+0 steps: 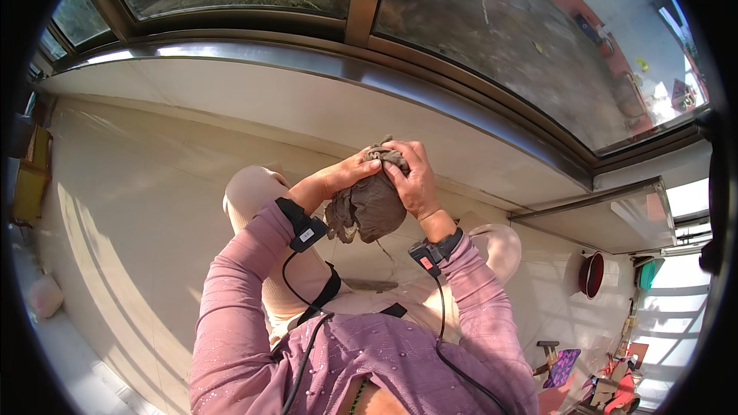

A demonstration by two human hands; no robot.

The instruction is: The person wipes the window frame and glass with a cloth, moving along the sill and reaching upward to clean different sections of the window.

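A crumpled grey-brown cloth point(372, 207) hangs in front of me, held up between both hands at about knee level. My left hand point(346, 176) grips its bunched, twisted top from the left, the thumb lying across the folds. From the right, my right hand point(416, 181) clasps the same bunch, with fingers over the far side and thumb facing me. Below the hands the fabric bulges out, its ragged lower edge turned to the left. What lies inside the folds is hidden.
Metal-framed windows point(363, 3) run along the far side above a shiny sill point(242, 53) and a pale wall. To the right are a glass-like panel point(611, 213), a dark red basin point(591, 275) and assorted items on the floor. A yellow-brown cabinet point(31, 176) stands far left.
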